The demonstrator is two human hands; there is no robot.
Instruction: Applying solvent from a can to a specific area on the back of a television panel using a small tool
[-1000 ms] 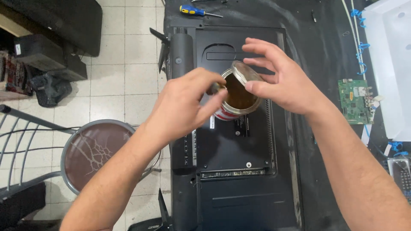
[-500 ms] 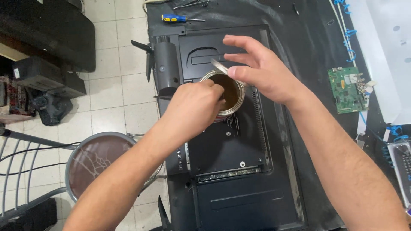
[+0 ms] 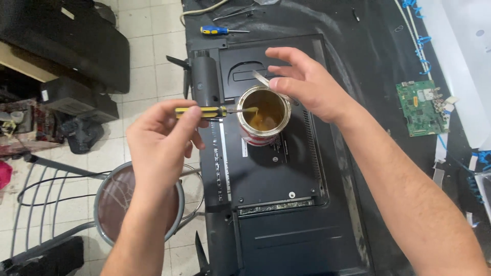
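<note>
An open metal can (image 3: 263, 116) with amber glue-like liquid inside stands on the black back panel of a flat screen (image 3: 271, 174). My left hand (image 3: 162, 139) holds a yellow-and-black screwdriver (image 3: 204, 111) level, its metal tip reaching over the can's rim and coated with the liquid. My right hand (image 3: 307, 82) is at the can's far rim, thumb and fingers pinching the round metal lid (image 3: 262, 77), which is tilted up off the can.
A second screwdriver with a blue and yellow handle (image 3: 217, 30) lies at the bench's far edge. A green circuit board (image 3: 423, 107) sits to the right. A round stool (image 3: 134, 202) stands on the tiled floor at left, beside black boxes (image 3: 66, 46).
My left hand has drawn back to the left from the can, bringing the screwdriver out to the rim. The lid has come off the can and is in my right hand.
</note>
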